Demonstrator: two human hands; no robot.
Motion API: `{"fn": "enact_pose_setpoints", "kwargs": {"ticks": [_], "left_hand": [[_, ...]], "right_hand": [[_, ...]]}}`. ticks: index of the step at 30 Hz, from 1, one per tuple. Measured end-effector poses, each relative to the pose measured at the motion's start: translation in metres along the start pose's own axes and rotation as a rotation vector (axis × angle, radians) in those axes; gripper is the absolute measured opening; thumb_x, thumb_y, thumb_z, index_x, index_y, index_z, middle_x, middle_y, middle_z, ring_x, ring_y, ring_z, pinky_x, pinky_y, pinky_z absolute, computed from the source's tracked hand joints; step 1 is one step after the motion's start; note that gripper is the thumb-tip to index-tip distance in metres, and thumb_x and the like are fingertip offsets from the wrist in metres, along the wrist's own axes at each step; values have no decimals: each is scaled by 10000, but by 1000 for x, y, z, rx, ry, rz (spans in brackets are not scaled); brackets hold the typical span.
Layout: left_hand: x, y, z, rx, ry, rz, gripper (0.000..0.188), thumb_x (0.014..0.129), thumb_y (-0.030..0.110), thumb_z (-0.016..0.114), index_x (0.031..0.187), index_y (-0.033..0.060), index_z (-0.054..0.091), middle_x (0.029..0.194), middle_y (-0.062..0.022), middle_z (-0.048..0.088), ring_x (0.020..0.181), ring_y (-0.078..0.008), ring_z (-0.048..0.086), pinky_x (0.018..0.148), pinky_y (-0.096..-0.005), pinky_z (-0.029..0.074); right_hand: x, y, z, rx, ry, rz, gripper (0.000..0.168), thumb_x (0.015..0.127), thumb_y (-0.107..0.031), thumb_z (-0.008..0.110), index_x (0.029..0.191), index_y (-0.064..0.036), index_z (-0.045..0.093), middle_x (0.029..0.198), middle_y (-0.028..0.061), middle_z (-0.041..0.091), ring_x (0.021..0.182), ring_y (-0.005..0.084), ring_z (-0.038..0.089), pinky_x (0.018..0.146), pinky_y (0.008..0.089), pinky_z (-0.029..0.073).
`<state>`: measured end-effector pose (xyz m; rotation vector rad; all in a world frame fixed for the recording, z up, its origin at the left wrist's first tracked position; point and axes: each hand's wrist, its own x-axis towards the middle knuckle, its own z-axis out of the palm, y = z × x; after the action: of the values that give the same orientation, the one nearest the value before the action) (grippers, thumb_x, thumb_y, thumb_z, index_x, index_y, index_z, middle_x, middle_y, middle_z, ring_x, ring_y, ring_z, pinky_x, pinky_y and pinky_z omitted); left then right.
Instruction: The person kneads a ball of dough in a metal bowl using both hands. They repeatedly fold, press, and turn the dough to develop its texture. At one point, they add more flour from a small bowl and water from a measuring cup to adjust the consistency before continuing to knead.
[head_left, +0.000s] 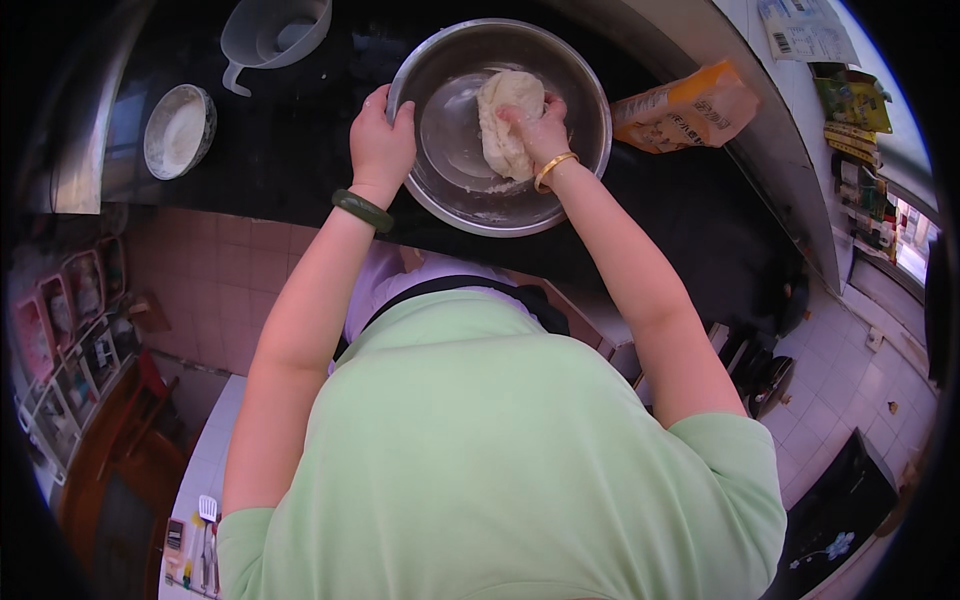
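Observation:
A wide stainless steel bowl rests on a black countertop before me. My left hand grips its left rim, with the thumb over the inside edge. Inside, toward the right wall, lies a thick, uneven lump of pale dough. My right hand is closed around the dough's right side, the thumb lying across its top; some fingertips are hidden behind it. Bits of dough or flour cling to the bowl's floor and to my right hand.
A flour bag stands right of the bowl, close to the raised ledge. On the left are a small bowl of white powder and a translucent plastic measuring jug. Several packets line the windowsill at right.

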<state>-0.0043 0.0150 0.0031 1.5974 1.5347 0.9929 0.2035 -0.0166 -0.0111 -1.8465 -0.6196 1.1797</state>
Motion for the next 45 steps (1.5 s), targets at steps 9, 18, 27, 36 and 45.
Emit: {"fn": "enact_pose_setpoints", "kwargs": {"ticks": [9,18,27,36,45], "left_hand": [[9,-12,5,-56,-34,26,316,889,229,547,1104,3,594,978,-188,644,878,-331,624,769,-370,486],[9,-2,0,-47,-55,10,323,876,234,563,1097,1,597,969,-180,644,888,-337,619,780,-361,481],[3,-17,12,-244,53,-94,330,827,204,645,1066,-23,617,943,-142,667,848,-234,646,773,-305,488],[0,-18,15,-295,68,-137,351,834,167,682,1091,-53,589,911,-66,669,793,-95,619,722,-211,483],[6,-12,10,-137,58,-63,349,825,268,640,1051,3,626,900,-115,673,801,-230,641,744,-311,490]], "right_hand": [[-10,1,65,-819,-500,-142,939,723,-375,694,1404,-28,148,1183,295,532,1105,405,539,963,402,419],[8,-74,28,-1434,-781,-877,642,682,-77,704,1237,-297,466,1165,46,572,1083,272,564,890,399,457],[65,-45,-8,-1210,-768,-716,663,593,20,736,1160,-200,472,1141,71,567,1068,292,557,891,363,468],[-22,29,4,-600,-705,-298,671,558,-40,725,1160,-92,434,1095,125,556,1050,283,548,889,355,452],[2,3,58,1007,-722,474,564,709,6,605,1237,-58,421,1182,154,505,1142,314,501,987,496,402]]}}
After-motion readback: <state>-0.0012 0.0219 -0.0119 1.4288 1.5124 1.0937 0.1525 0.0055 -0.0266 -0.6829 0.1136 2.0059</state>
